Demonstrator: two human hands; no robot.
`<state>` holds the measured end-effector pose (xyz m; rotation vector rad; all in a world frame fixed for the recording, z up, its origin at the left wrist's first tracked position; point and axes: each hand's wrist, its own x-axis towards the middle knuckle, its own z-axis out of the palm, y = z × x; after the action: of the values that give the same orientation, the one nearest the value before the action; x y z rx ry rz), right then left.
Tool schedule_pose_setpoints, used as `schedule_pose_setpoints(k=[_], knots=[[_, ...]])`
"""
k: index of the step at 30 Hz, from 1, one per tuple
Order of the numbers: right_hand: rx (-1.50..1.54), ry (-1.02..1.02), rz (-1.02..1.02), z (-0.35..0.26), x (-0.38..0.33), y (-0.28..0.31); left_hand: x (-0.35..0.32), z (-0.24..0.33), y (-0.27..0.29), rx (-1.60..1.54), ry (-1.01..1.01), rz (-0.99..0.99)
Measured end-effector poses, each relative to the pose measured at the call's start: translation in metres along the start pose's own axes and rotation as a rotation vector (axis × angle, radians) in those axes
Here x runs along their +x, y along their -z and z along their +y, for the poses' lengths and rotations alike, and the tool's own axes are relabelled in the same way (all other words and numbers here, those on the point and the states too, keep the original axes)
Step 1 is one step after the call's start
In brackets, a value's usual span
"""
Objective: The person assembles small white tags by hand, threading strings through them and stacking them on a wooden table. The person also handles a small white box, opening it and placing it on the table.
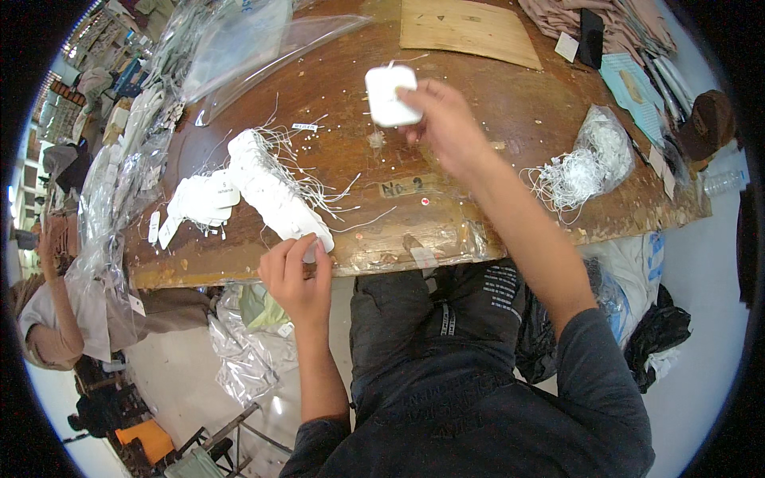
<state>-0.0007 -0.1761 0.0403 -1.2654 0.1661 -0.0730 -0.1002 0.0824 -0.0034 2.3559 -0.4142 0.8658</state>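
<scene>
Two hands are at work over one brown wooden counter (526, 103). One of them, the right hand (448, 119), pinches a single white square tag (386, 99) with rounded corners, up over the middle of the counter. At the near edge, left of centre, the left hand (295, 279) has curled fingers at the near end of one long row of white tags (267, 187); I cannot tell whether they grip one. Two groups of tags lie toward the counter's left edge: this row, and one smaller cluster (195, 201) beside it. They overlap too closely to count. One small narrow tag (154, 226) lies nearest the left edge. Toward the right edge, one heap of white strings (567, 177) spills from one clear bag (617, 139). One cardboard sheet (470, 33) lies along the far edge.
</scene>
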Motion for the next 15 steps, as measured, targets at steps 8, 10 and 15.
schedule_pose_setpoints(k=[8,10,15], knots=[[-0.06,-0.187,-0.336,0.039,-0.078,-0.043,0.0,0.034,0.01,-0.802,0.58,-0.089],[-0.078,-0.157,-0.353,0.045,-0.082,-0.047,0.002,0.037,0.011,-0.831,0.624,-0.105],[-0.049,-0.08,-0.39,0.052,-0.088,-0.051,0.001,0.034,0.011,-0.739,0.648,-0.181]])
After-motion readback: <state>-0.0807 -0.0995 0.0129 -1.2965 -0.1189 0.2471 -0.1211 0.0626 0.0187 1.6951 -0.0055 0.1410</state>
